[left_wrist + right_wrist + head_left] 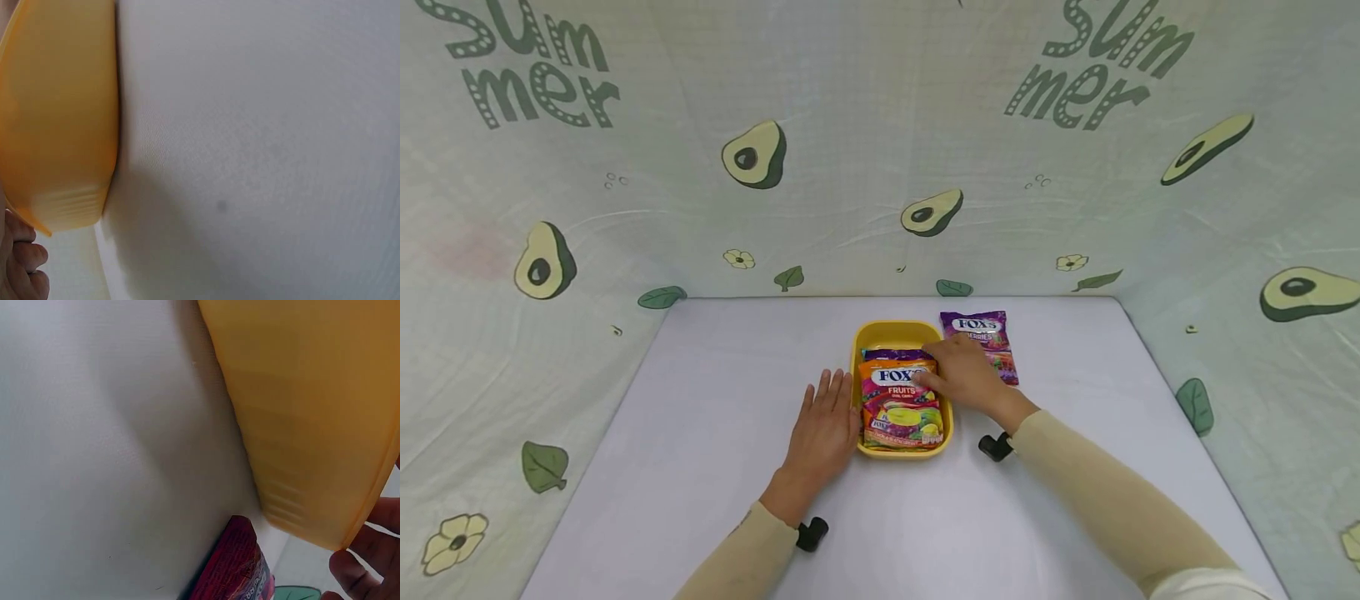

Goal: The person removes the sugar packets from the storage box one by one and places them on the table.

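Note:
A yellow plastic tub point(898, 333) stands on the white table, with candy bags inside. On top lies an orange Fox's Fruits candy bag point(901, 412); a purple bag point(895, 354) shows behind its upper edge. My left hand point(822, 429) lies along the tub's left side with straight fingers; in the left wrist view its fingertips point(28, 256) show by the rim. My right hand point(966, 373) reaches over the right rim, thumb on the orange bag and forefinger apart from it near the purple bag. Its other fingers point(375, 550) show beside the rim in the right wrist view.
A purple Fox's Berries candy bag point(1002, 367) lies on the table right of the tub, partly behind my right hand. Patterned cloth point(850, 150) with avocados rises behind the white table point(737, 350) and hangs at both sides.

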The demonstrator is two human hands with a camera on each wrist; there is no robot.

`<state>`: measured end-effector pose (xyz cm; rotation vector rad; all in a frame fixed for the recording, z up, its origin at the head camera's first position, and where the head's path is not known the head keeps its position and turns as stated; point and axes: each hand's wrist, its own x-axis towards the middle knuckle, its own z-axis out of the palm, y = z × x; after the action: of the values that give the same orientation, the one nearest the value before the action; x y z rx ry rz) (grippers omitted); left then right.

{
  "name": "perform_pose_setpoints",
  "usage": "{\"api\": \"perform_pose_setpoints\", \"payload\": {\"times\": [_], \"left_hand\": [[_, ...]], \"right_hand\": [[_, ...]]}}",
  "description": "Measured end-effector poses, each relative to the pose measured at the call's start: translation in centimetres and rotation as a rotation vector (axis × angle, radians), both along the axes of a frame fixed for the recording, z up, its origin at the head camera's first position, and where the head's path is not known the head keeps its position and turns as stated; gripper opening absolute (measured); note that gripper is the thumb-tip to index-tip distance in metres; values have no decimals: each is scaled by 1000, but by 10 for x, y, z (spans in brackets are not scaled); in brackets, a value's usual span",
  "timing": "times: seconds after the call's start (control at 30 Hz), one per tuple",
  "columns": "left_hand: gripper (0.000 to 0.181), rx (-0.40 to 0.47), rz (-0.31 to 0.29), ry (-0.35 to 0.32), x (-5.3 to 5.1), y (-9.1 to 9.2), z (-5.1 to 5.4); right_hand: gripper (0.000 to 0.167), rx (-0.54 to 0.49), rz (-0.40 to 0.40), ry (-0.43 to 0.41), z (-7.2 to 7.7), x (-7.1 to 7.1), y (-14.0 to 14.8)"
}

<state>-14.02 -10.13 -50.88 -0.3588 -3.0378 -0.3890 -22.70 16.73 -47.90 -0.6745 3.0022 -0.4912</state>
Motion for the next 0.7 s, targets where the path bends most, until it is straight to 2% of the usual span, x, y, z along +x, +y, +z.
{"api": "perform_pose_setpoints", "payload": {"times": [0.13, 0.3, 0.53, 0.7], "left_hand": [[64, 2, 3, 2, 0, 0, -1], [62, 18, 1, 8, -1, 1, -1], [64, 16, 7, -1, 0, 2, -1], [64, 12, 13, -15, 0, 2, -1]], "right_hand": [[71, 57, 18, 12, -1, 3, -3], [72, 74, 23, 4, 2, 6, -5], [65, -20, 1, -26, 13, 9, -9], [60, -89, -25, -88, 24, 19, -15]]}}
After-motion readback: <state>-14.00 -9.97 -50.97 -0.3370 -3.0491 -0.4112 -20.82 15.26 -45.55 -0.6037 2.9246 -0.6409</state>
